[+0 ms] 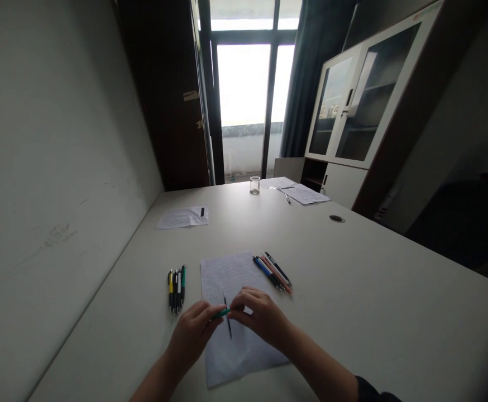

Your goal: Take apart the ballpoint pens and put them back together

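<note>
Head: pen [220, 314] (left hand [191, 332], right hand [261, 315])

Sheet [226, 274] on table [353, 290] between left pen row [176, 291] and right pen row [273, 272], glass [254, 185] behind.

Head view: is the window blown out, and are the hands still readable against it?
Head view: the window is blown out white, leaving the table dim and grey; the left hand and right hand, pinching a green pen, are dark but readable; wide-angle distortion tilts the cabinet, and the lower right corner darkens.
</note>
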A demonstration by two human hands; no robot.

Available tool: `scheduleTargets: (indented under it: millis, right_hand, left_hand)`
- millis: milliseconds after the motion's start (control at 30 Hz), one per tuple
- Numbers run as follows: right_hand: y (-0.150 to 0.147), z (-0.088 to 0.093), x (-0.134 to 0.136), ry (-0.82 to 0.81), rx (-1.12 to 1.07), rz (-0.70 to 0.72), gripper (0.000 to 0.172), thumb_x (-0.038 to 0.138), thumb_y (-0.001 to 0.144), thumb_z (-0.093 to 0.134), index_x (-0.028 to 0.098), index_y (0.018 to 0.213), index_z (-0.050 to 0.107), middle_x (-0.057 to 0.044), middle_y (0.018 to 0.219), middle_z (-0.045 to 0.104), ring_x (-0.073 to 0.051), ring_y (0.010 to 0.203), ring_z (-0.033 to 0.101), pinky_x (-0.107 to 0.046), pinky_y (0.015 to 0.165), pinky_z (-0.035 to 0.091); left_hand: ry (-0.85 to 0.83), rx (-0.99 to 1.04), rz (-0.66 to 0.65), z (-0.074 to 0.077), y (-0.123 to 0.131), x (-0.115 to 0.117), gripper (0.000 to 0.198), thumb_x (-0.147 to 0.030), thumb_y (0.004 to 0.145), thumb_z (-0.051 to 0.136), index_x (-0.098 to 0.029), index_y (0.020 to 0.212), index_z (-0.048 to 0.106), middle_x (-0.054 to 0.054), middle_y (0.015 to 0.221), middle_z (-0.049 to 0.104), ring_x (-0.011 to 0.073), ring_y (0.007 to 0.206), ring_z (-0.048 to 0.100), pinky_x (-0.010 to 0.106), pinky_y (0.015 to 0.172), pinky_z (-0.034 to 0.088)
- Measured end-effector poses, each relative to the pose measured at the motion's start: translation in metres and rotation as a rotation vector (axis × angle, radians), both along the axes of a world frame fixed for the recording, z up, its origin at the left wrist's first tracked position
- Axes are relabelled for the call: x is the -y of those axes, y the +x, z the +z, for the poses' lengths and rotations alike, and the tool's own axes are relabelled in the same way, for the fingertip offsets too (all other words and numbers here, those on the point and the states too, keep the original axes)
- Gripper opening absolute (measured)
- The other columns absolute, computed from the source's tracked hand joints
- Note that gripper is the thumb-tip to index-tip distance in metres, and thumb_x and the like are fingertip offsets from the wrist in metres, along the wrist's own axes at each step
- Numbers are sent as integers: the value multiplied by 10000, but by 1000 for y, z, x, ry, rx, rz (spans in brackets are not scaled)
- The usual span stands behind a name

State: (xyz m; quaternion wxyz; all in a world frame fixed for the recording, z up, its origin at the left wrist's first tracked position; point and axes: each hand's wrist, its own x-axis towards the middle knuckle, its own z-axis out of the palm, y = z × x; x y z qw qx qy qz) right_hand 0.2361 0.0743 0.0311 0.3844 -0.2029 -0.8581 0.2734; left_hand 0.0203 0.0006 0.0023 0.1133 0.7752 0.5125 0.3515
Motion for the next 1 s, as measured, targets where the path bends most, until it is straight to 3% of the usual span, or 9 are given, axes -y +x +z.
scheduleTargets:
  millis: [267, 533, 700, 1000]
  right_hand:
    - [21, -13, -24, -14, 69, -213, 152, 328, 923, 608, 201, 972, 675, -27, 797, 598, -151, 738, 561, -268, 688, 471]
    - [18, -26, -26, 70, 256, -168, 201, 246, 854, 695, 225, 1053, 674, -32, 843, 628, -186, 819, 586, -303, 746, 463]
    - [18, -22, -25, 62, 257, -160, 155, 152, 845, 675, 218, 985, 675, -28, 862, 627, -172, 813, 589, -279, 725, 462]
    - [19, -21, -24, 18, 189, -177, 121, 162, 864, 646, 210, 969, 679, -30, 863, 615, -145, 745, 577, -270, 709, 480]
  left_hand:
    - [-4, 42, 47, -2, -9, -3, 325, -277, 988, 453, -273, 1290, 573, 68, 971, 648, 172, 871, 627, 281, 778, 531]
    - [1, 22, 32, 0, -7, -1, 343, -232, 997, 421, -273, 1317, 539, 59, 1014, 634, 156, 883, 624, 265, 783, 524]
    - [-12, 17, 29, 1, -6, -2, 308, -237, 995, 433, -266, 1270, 568, 57, 1033, 632, 163, 915, 620, 274, 803, 521]
    - [-19, -17, 36, 6, -5, -1, 221, -273, 976, 492, -246, 1151, 624, 46, 980, 640, 171, 903, 621, 284, 790, 511]
